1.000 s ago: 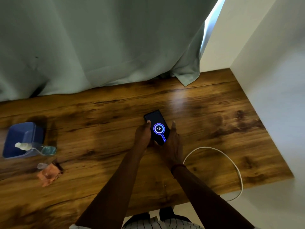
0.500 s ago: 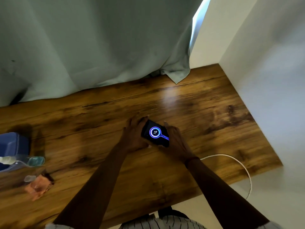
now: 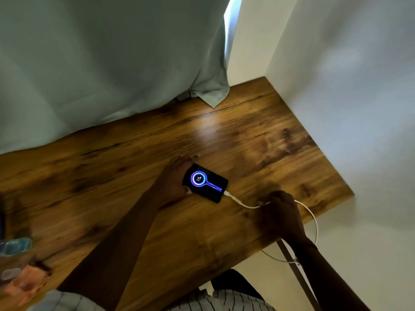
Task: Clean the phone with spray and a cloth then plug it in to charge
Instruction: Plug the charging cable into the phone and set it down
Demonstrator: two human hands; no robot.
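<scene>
While the phone (image 3: pixel 205 182) lies flat on the wooden bench (image 3: pixel 258 140) near the middle of the frame, its lit screen shows a blue-violet ring with the number 15 and a glowing line running toward its lower right end. A white charging cable (image 3: pixel 243 204) is plugged into that end and runs to the right. The left hand (image 3: pixel 177 178) rests against the phone's left end, fingers curled around its upper and lower edges, gripping it there against the bench. The right hand (image 3: pixel 280 212) sits to the right of the phone, apart from it, with its fingers closed on the cable; past the hand the cable loops off the bench's right edge and curves down below it. At the lower left edge of the frame a blurred clear shape, possibly the spray bottle (image 3: pixel 15 245), lies above a pinkish cloth (image 3: pixel 24 283). A pale green curtain (image 3: pixel 112 63) hangs along the bench's far edge across the upper left, and white walls (image 3: pixel 348 97) fill the right side of the frame.
</scene>
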